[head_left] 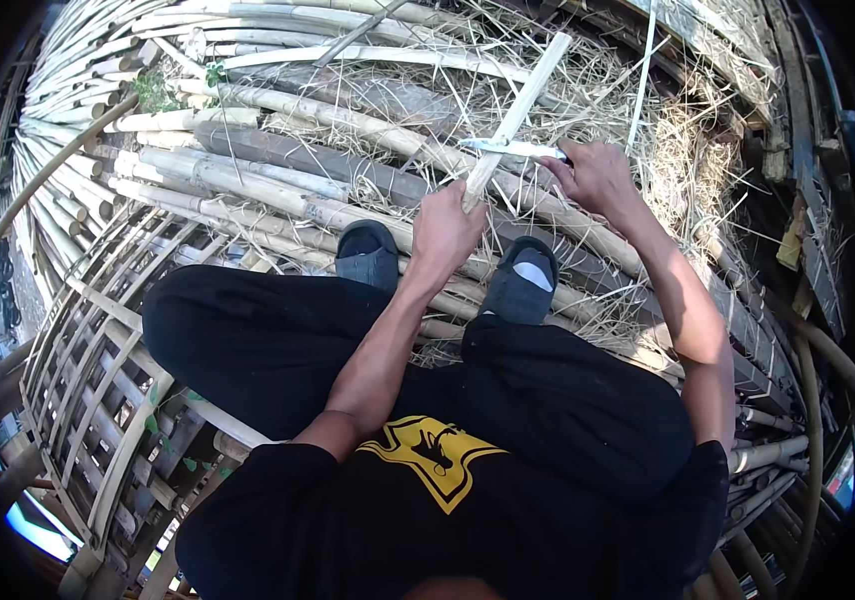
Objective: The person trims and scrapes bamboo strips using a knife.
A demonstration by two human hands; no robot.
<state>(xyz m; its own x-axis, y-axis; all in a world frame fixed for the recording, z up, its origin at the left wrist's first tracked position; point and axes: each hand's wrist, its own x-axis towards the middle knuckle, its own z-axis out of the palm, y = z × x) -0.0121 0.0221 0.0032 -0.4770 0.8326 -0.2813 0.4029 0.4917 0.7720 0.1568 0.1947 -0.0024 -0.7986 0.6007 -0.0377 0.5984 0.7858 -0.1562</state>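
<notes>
My left hand (448,232) is closed around the lower end of a pale split bamboo strip (532,92), which slants up and to the right, away from my body. In my right hand (596,178) is a knife (523,149), gripped by its handle. Its bright blade lies across the strip a little beyond my left hand, touching or nearly touching it; I cannot tell whether the edge is cutting in. Both hands are out in front of my sandalled feet (368,254).
Bamboo poles (238,178) form the uneven surface under my feet. Thin shavings (693,170) are scattered ahead and to the right. A woven bamboo lattice (113,400) stands at lower left, and stacked timber (783,120) borders the right side.
</notes>
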